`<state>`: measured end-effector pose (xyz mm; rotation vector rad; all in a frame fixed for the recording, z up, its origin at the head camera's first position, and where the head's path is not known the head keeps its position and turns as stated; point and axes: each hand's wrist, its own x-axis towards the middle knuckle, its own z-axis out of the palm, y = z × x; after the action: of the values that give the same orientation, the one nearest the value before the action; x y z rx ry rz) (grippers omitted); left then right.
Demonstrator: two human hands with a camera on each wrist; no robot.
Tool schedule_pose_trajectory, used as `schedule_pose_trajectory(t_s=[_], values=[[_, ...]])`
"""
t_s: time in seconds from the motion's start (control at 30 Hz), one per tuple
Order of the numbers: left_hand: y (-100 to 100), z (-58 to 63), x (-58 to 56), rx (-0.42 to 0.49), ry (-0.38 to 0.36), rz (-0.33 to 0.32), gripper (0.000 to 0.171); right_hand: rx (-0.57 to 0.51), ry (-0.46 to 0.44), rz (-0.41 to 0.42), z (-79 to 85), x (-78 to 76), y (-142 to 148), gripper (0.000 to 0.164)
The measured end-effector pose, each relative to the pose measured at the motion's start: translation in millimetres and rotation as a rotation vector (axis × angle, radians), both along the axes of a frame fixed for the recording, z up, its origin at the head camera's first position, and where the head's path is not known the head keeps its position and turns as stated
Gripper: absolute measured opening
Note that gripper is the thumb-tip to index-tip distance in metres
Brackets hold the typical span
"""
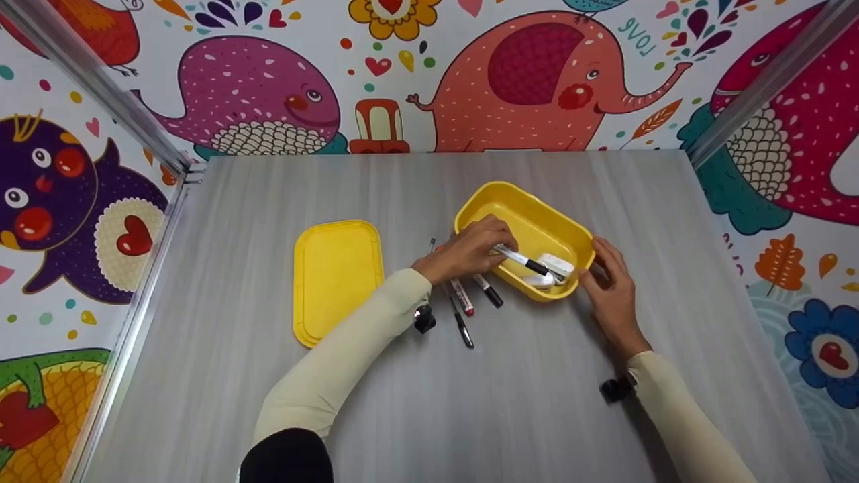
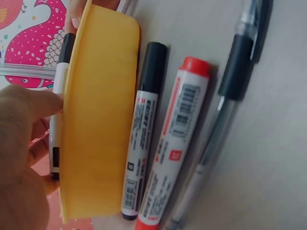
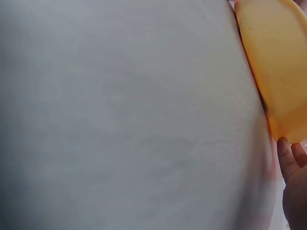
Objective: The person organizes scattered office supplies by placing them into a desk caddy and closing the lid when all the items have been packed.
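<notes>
My left hand (image 1: 478,247) pinches a white marker (image 1: 515,255) with a black cap, over the near side of a yellow plastic box (image 1: 500,209). In the left wrist view, that marker (image 2: 58,86) lies along the box's rim. The box's right end is between the thumb and fingers of my right hand (image 1: 612,295). Small white items (image 1: 556,263) lie inside at that end; their kind is unclear. Outside the box, beside my left wrist, lie a black-capped marker (image 2: 144,124), a red-capped marker (image 2: 175,139) and a clear pen with a black grip (image 2: 235,67).
A yellow lid (image 1: 339,268) lies flat on the grey table (image 1: 470,416), left of the box. Metal posts (image 1: 100,80) stand at the corners. Walls printed with cartoon animals enclose the back and sides.
</notes>
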<state>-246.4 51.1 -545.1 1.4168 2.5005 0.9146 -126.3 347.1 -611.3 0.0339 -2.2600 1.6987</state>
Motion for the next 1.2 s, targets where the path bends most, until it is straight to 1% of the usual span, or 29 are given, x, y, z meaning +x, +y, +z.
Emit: schedule_pose_trajectory(t_s=[0.27, 0.43, 0.73, 0.9, 0.97, 1.1, 1.2], values=[[3, 4.6, -9.5, -0.070, -0.066, 0.015, 0.023, 0.013, -0.021, -0.006, -0.4, 2.2, 3, 0.059], [5, 2.6, -16.0, -0.095, -0.093, 0.018, 0.024, 0.008, -0.018, -0.005, -1.4, 3.1, 3, 0.059], [8, 0.2, -24.0, -0.145, -0.120, 0.019, 0.025, -0.017, -0.013, -0.003, -1.4, 2.0, 1, 0.060], [7, -1.8, -30.2, -0.158, -0.165, 0.025, 0.023, -0.019, -0.019, 0.003, -1.8, 0.0, 0, 0.063], [7, -1.1, -32.8, -0.161, -0.193, 0.021, 0.022, -0.020, -0.017, 0.008, -1.9, -0.5, 0, 0.063], [9, 0.3, -38.3, -0.164, -0.220, -0.013, 0.022, -0.024, 0.003, 0.013, -2.0, -0.8, 1, 0.061], [11, 0.9, -40.3, -0.165, -0.240, -0.019, 0.024, -0.032, 0.015, 0.019, -2.1, -0.8, 1, 0.060]])
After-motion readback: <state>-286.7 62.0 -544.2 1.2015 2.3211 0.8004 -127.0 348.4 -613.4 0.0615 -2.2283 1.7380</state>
